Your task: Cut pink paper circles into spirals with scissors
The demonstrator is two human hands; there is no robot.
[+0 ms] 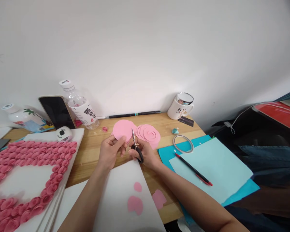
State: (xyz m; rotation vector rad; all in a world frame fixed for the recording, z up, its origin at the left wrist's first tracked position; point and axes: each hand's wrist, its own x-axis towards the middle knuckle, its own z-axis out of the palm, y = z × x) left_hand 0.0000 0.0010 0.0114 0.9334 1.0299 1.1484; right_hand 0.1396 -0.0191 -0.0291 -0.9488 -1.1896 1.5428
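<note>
My left hand [110, 149] pinches a round pink paper disc [122, 129] by its lower edge and holds it above the wooden desk [91, 151]. My right hand [145, 153] is closed on small black-handled scissors [136, 146], whose blades point up into the disc's right edge. Just behind the scissors lies another pink paper circle cut into a spiral [149, 134]. Under my forearms sits a white sheet [118, 196] with pink paper scraps [135, 204] on it.
At the left a white board [26, 180] carries several pink paper roses. A phone [56, 112], plastic bottle [79, 104], white mug [181, 106], pens [135, 114], a tape ring [183, 143], and light blue sheets [215, 167] with a red-tipped pencil [193, 169] surround the work spot.
</note>
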